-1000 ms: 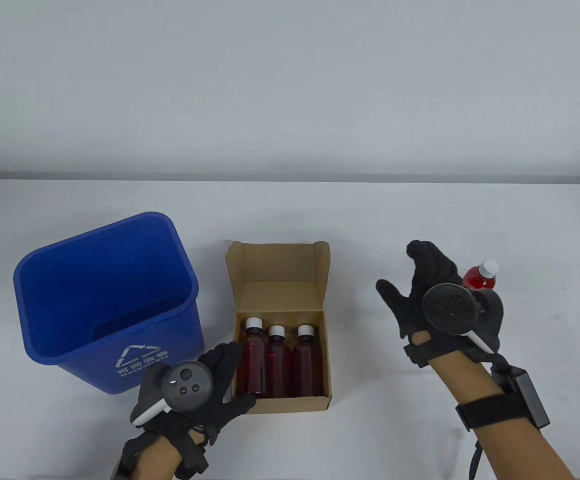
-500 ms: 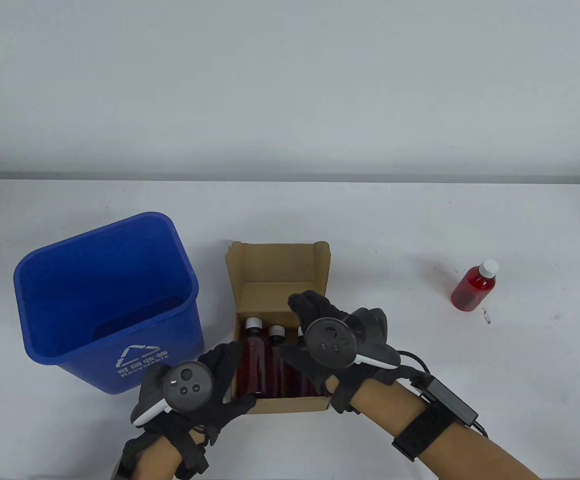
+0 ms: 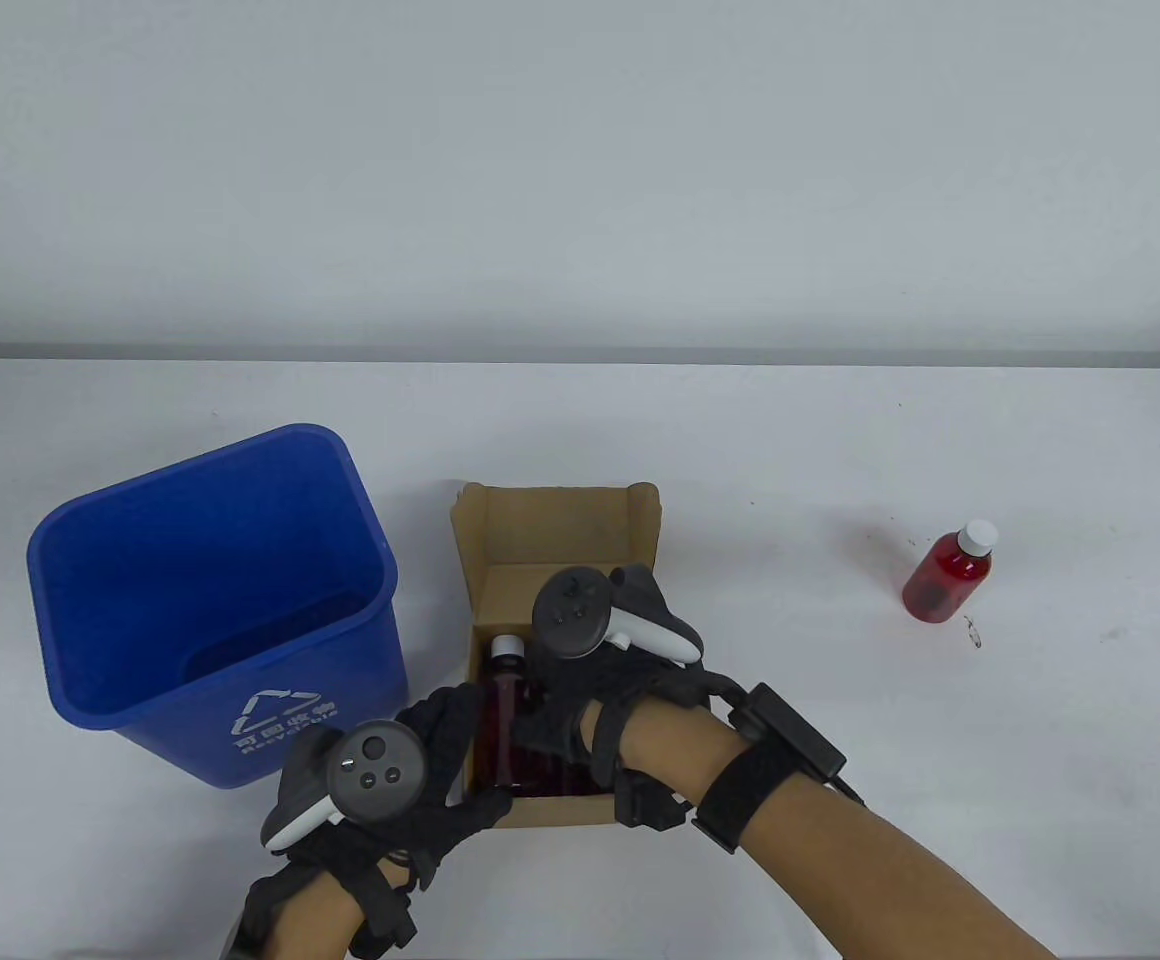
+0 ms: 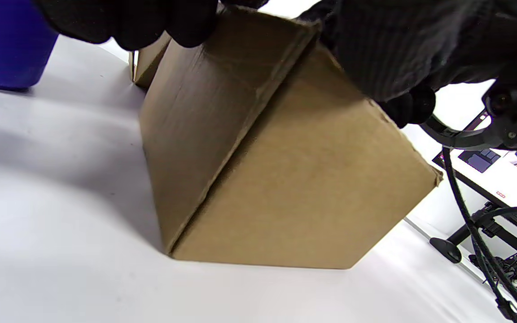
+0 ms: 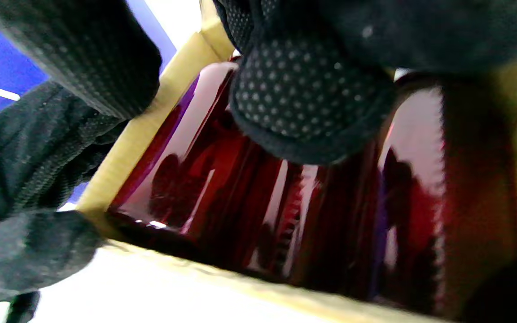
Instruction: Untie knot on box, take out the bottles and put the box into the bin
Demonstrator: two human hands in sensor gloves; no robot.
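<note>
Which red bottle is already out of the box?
The small red bottle with the white cap, alone on the white table at the right; the others lie inside the brown cardboard box.

The right hand (image 3: 590, 690) covers most of the bottles (image 3: 503, 715) in the box (image 3: 560, 525), so its grip cannot be told, and the right wrist view is blurred

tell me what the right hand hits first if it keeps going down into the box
Most likely the red bottles lying in the cardboard box: the right hand is over them, a fingertip right above the glass. Whether it already touches is unclear.
</note>
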